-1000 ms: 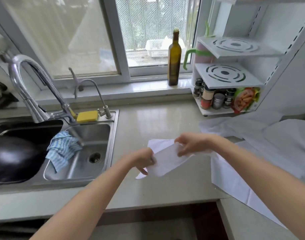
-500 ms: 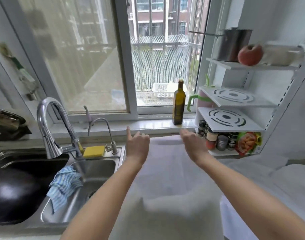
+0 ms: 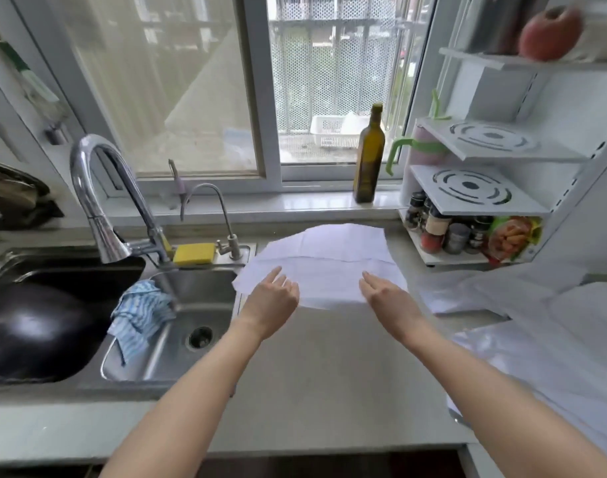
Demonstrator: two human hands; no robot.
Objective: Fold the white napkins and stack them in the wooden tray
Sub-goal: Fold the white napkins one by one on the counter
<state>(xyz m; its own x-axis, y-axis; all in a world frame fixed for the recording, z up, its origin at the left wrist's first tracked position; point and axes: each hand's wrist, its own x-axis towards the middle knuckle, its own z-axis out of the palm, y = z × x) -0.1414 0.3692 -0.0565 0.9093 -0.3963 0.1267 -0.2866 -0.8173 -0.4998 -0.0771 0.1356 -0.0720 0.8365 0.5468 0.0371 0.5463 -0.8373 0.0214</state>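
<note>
- Two bare hands reach forward over the counter (image 3: 329, 367), both at the near edge of one white napkin (image 3: 324, 263).
- Taking the sink (image 3: 178, 326) as landmark: the napkin lies spread open just to the right of it, on the counter, with its left corner reaching over the sink's right rim. Crease lines cross the sheet, and its far edge comes close to the window sill.
- Left hand (image 3: 273, 301): fingers straight and loosely together, pointing away from the body, laid on the napkin's near left part, right beside the sink's rim. It pinches nothing that can be seen.
- Right hand (image 3: 386, 298): further right of the sink, fingers likewise extended and relaxed, at the napkin's near right edge; whether the thumb is under the sheet cannot be told.
- More white napkins (image 3: 536, 326) lie loose in a heap well to the right of the sink, past the right forearm.
- Inside the sink hangs a blue striped cloth (image 3: 140, 315) over the divider; a dark wok (image 3: 36, 332) fills the basin left of it.
- Behind the sink stand a curved chrome faucet (image 3: 102, 201), a smaller tap (image 3: 212, 215) and a yellow sponge (image 3: 194, 253).
- Right of and behind the sink, an olive-green bottle (image 3: 369, 157) stands upright on the sill, and a white rack (image 3: 484, 188) holds spice jars (image 3: 443, 232) on its lowest shelf.
</note>
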